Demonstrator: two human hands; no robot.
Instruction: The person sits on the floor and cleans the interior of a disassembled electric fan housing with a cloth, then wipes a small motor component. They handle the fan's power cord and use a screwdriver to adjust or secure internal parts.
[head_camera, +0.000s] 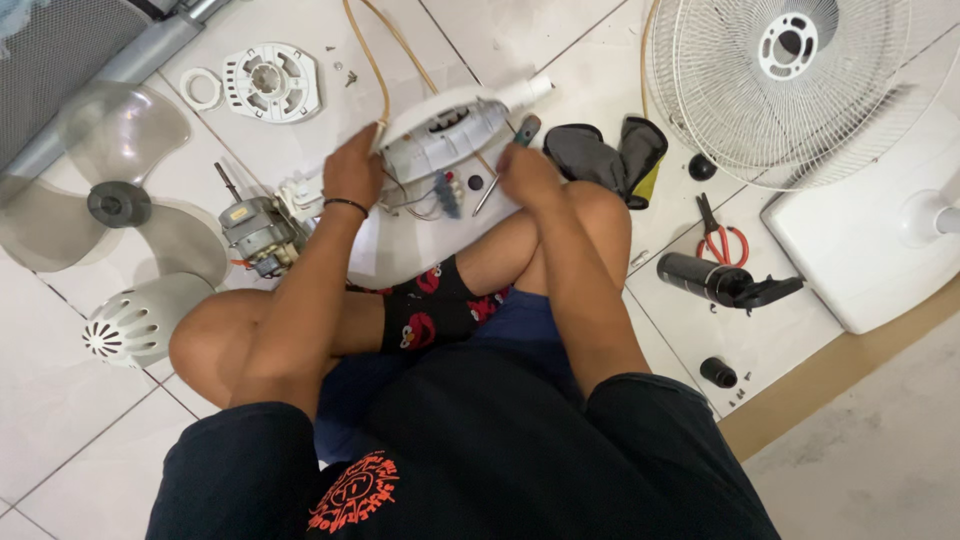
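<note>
I sit cross-legged on a white tiled floor. My left hand grips the edge of a white fan housing, tilted up so its wiring and coloured parts show. My right hand is closed around a screwdriver with a dark red and green handle, its shaft pointing down toward the housing's lower side. A fan motor with a shaft lies just left of my left wrist, joined to the housing by thin wires.
A clear fan blade and a white vented rear cover lie at left. A white round plate sits beyond. At right are a wire fan grille, white base, red-handled pliers, a black tube and dark cloth.
</note>
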